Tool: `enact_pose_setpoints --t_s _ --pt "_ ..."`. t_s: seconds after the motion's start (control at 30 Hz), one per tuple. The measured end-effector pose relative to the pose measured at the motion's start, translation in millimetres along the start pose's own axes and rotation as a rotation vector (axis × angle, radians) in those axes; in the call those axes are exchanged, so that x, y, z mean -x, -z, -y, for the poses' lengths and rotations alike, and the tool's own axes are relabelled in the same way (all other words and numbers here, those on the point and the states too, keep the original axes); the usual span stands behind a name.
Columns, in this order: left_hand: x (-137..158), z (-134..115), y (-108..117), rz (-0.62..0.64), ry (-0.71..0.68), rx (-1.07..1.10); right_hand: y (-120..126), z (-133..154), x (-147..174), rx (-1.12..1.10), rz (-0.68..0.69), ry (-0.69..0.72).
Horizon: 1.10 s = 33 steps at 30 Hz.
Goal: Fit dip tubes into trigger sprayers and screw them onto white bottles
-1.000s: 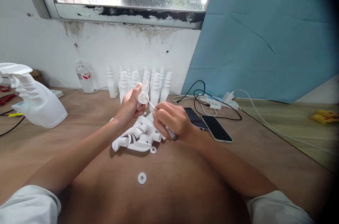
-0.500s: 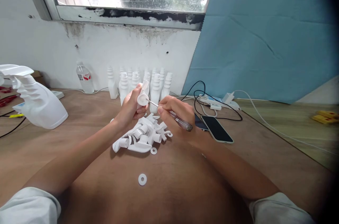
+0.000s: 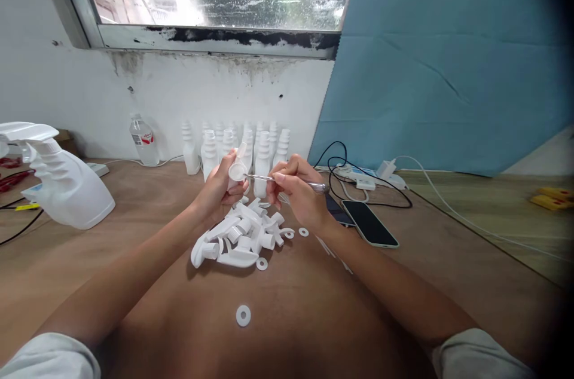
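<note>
My left hand (image 3: 220, 183) is closed around a white trigger spray head (image 3: 237, 171), its round cap opening turned towards me. In my right hand (image 3: 301, 190) is a slim screwdriver (image 3: 260, 177) with a metal shaft and a clear handle. Its tip is at the rim of the cap; whether it touches inside I cannot tell. Below my hands lies a pile of white spray heads (image 3: 237, 257). Several flat white ring washers lie about the pile, one washer (image 3: 243, 308) nearer to me and another washer (image 3: 304, 232) to the right.
White ribbed bottles (image 3: 208, 155) stand in a group by the wall. At left are a large white spray bottle (image 3: 78, 185) and a water bottle (image 3: 144, 143). A phone (image 3: 370, 222), black cable (image 3: 343, 158) and power strip (image 3: 394, 180) lie at right. Thin white tubes (image 3: 326, 247) lie under my right forearm.
The spray head has turned so its opening faces me more. My right hand has tilted the screwdriver nearer to level. The view has shifted slightly upward.
</note>
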<state>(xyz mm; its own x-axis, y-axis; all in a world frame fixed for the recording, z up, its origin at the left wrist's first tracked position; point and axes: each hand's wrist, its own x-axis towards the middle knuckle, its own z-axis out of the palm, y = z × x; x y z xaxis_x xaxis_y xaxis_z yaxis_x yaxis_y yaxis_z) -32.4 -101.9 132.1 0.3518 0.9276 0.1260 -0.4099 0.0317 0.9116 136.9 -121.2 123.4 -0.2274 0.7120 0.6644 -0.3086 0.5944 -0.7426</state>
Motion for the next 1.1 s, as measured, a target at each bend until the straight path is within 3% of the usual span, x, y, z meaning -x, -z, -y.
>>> enact_pose_setpoints --t_s 0.33,0.43,0.53,0.63,0.83,1.0,1.1 --pt "-12.8 12.0 11.8 -0.023 -0.015 -0.135 2.4 -8.8 -4.4 -0.029 -0.04 -0.095" --pt "-16.1 11.9 17.6 -0.104 0.049 -0.408 5.3 -8.3 -6.2 -0.063 -0.055 -0.127" --pt "-17.4 9.9 27.4 -0.14 -0.022 -0.856 10.2 -7.2 -8.2 -0.052 -0.09 -0.126" --pt "-16.6 6.5 36.9 -0.117 -0.122 -1.198 16.7 -7.0 -10.7 0.081 -0.101 -0.192" --pt "-16.0 4.8 44.1 -0.107 0.003 -1.504 26.4 -14.9 -13.8 0.466 0.171 -0.474" --pt "-18.1 8.5 45.4 -0.091 0.025 -1.492 30.9 -15.6 -15.0 0.735 0.173 -0.386" --pt "-18.7 11.9 47.7 -0.09 -0.002 -1.493 40.1 -11.6 -17.0 0.903 0.298 -0.329"
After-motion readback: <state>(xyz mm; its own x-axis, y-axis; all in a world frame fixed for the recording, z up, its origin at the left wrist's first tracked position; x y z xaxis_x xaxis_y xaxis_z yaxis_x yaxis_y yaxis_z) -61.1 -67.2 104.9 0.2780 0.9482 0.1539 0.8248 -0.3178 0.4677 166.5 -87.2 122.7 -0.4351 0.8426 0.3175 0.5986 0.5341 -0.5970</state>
